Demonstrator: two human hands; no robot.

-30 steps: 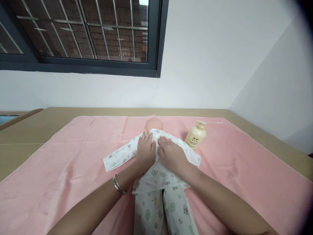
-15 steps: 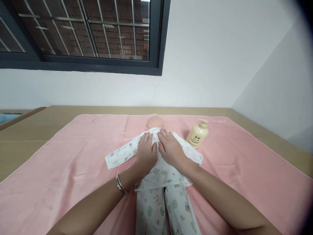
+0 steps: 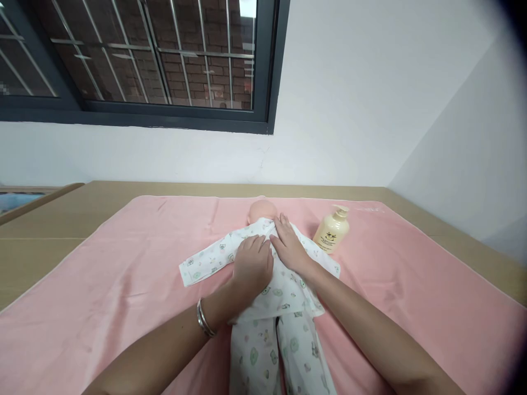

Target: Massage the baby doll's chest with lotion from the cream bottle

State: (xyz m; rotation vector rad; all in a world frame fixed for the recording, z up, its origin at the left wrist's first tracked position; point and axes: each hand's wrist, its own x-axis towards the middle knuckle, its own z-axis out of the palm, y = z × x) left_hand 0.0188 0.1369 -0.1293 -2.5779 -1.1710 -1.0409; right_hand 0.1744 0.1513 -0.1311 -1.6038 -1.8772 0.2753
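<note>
A baby doll (image 3: 260, 209) lies on its back on a pink towel (image 3: 123, 274), head towards the wall. It wears a white printed shirt (image 3: 209, 255) and matching trousers (image 3: 263, 351). My left hand (image 3: 252, 263), with a silver bangle at the wrist, rests on the doll's chest with its fingers curled on the shirt front. My right hand (image 3: 290, 244) lies flat beside it, fingertips at the collar just under the doll's chin. Both hands touch the shirt fabric; whether either pinches it I cannot tell.
A cream pump bottle (image 3: 331, 230) stands on the towel right of the doll. The towel covers a tan table (image 3: 49, 219) set against a white wall, with a barred window (image 3: 144, 60) above and a corner wall at the right.
My left hand has slid down and rightward on the chest, its fingers curling. My right hand has moved up towards the collar.
</note>
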